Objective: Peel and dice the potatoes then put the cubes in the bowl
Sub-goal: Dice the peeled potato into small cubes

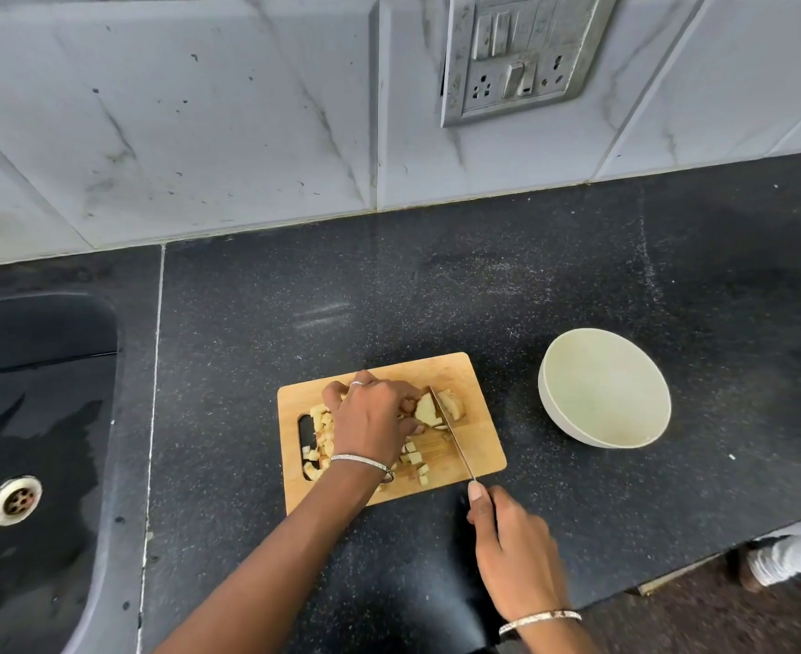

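The right hand point(514, 549) is closed tight round the handle of a knife point(453, 436), with the forefinger laid straight along the back of the blade. The handle itself is hidden inside the fist. The blade runs up and left from the hand, across the near right part of the board point(481, 448), and its tip sits in a potato point(428, 410), between the main piece and a slice point(453, 402) on its right.

The left hand point(370, 424) lies knuckles-up on the middle of the board, fingers curled down, the fingertips pinning the potato from the left, just beside the blade. It wears a ring, and each wrist has a bangle.

Cut cubes point(319, 446) lie on the board to the left of and under the left hand, some over the board's handle slot, and more cubes sit near the wrist.

The bowl point(578, 434) stands on the dark counter point(436, 285) to the right of the board, apart from it; no cubes show inside. A sink point(35, 417) with its drain point(15, 500) is at the far left. A switch panel point(526, 59) is on the tiled wall behind.
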The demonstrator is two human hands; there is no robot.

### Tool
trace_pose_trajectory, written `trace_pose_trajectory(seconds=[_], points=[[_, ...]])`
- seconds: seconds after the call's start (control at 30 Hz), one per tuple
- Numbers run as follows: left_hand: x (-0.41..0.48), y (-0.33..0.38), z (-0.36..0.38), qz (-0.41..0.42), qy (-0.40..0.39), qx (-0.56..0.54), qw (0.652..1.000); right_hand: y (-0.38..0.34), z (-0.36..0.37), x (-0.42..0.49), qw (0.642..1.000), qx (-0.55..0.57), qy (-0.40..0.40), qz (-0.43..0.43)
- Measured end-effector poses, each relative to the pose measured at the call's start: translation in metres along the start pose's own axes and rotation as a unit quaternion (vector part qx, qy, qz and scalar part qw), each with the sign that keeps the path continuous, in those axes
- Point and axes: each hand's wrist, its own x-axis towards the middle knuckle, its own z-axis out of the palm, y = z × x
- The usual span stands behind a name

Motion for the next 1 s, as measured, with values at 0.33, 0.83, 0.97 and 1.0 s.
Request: trace_pose_trajectory(seconds=[0.33, 0.83, 0.97, 1.0], points=[[0.0045, -0.0038, 0.0002, 0.013, -0.004, -0.042, 0.999, -0.0056, 0.0018, 0.0001, 0.998, 0.059, -0.005, 0.004], [0.0099, -0.0079, 0.0036, 0.028, 0.004, -0.087, 0.996, -0.002, 0.0014, 0.0039, 0.997, 0.083, -0.001, 0.0], [0.0094, -0.0069, 0.0051, 0.024, 0.006, -0.079, 0.997, -0.0041, 0.0001, 0.0053, 0.998, 0.066, -0.011, -0.013], [0.0096, -0.0062, 0.0053, 0.022, 0.009, -0.082, 0.996, -0.0053, 0.0004, 0.0055, 0.998, 0.062, -0.015, -0.015]])
